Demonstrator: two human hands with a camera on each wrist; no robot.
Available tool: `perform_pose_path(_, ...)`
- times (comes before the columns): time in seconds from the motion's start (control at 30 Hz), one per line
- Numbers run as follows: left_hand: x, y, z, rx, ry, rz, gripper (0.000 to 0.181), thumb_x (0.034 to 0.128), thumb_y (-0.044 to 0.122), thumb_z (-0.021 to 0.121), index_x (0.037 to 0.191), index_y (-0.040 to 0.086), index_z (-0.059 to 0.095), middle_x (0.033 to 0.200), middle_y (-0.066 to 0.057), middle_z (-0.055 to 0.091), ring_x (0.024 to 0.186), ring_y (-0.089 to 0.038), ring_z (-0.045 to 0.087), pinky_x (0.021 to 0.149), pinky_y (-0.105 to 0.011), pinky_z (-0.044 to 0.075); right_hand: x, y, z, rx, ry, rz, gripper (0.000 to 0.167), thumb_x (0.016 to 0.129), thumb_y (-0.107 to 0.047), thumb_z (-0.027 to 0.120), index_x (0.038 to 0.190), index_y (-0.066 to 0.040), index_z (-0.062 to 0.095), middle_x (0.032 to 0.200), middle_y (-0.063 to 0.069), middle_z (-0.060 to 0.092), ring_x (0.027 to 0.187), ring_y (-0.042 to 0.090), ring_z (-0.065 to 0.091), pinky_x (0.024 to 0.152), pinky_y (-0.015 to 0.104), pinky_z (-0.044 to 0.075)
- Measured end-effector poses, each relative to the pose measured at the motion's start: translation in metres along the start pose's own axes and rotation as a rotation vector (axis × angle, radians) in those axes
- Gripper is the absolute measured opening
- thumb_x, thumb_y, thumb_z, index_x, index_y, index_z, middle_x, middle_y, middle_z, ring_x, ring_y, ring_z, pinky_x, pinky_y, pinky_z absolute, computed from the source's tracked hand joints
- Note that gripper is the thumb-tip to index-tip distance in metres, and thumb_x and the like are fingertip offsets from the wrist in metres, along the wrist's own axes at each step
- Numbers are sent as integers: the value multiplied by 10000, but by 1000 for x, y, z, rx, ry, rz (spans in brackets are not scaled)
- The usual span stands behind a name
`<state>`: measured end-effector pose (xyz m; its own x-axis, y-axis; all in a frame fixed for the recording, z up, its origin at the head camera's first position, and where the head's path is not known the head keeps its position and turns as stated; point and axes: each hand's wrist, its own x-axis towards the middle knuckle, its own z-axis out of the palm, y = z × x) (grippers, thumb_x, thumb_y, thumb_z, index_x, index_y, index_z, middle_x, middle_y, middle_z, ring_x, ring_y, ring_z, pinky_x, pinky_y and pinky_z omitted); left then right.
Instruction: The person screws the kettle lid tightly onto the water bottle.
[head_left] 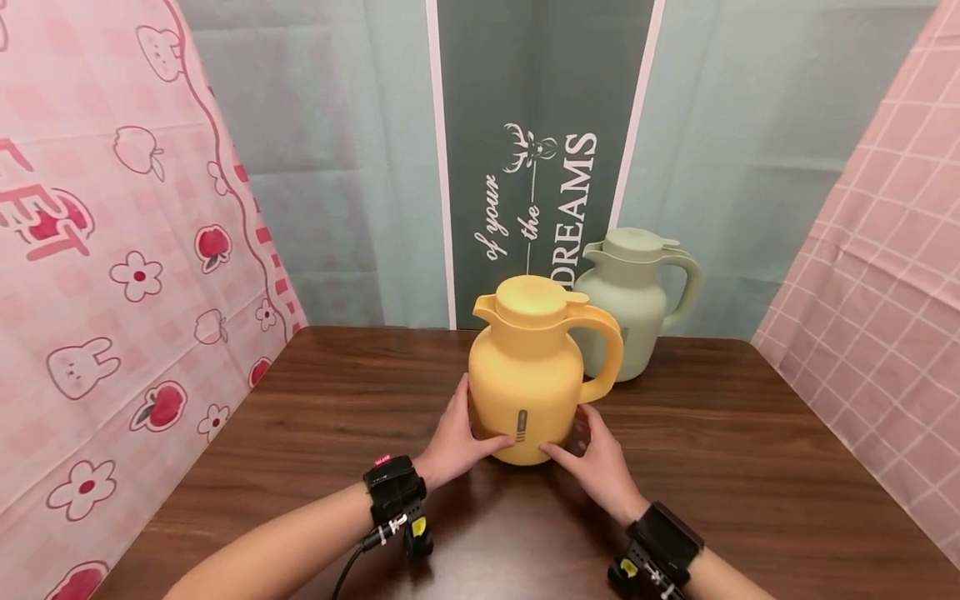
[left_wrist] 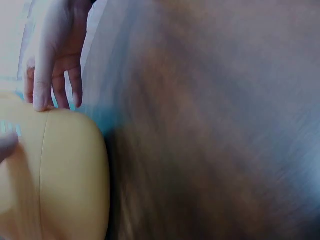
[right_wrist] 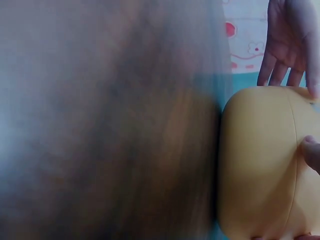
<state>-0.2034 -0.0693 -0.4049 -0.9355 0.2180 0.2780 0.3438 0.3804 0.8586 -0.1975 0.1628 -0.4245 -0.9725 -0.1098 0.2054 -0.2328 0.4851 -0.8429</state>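
A yellow thermos jug point(head_left: 525, 375), lid on, is upright near the middle of the table, its spout to the left and handle to the right. On its left side, my left hand point(head_left: 452, 442) grips the lower body, thumb across the front. From the right, my right hand point(head_left: 606, 467) holds it below the handle, thumb also at the front. The fingers behind the jug are partly hidden. Both wrist views show the jug's lower body close up; I cannot tell whether its base touches the table.
Behind and to the right stands a pale green thermos jug point(head_left: 626, 308), partly covered by the yellow one. A dark wooden table point(head_left: 337, 400) lies beneath. A green-grey curtain point(head_left: 337, 167) hangs at the back, with pink patterned cloths point(head_left: 142, 225) at the sides.
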Motion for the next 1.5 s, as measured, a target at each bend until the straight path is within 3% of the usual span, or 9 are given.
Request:
perform_pose_path(0.33,32,-22,-1,6,40,-74,1124,700,410,833,1517,169,99,1465,-36,341,1324,-176,352,1067,-422,308,33,4,10,12,10,26,801,795,-339,775,1409,-70,338,1387,187,441,1227,338,463,923,512,440)
perform_pose_path(0.73,57,-39,2,25,60,-89,1148,706,425,826,1526,146,73,1503,-64,302,1344,-190,330,1066,-426,313,61,8,6,26,-41,30,843,809,-317,766,1451,-24,304,1436,201,397,1284,343,422,979,486,410)
perform_pose_path(1.03,86,-51,-2,26,88,-91,1185,683,465,825,1531,112,75,1520,-85,282,1352,-206,329,1059,-424,328,89,10,6,19,-36,8,820,829,-274,753,1461,-19,298,1453,193,375,1309,323,392,1017,437,382)
perform_pose_path(1.5,107,-61,-5,58,97,-89,1163,718,443,810,1534,125,44,1548,-80,213,1373,-188,286,1071,-377,313,112,17,12,-43,-18,-10,818,827,-320,749,1458,-22,322,1432,209,402,1288,335,418,1007,443,393)
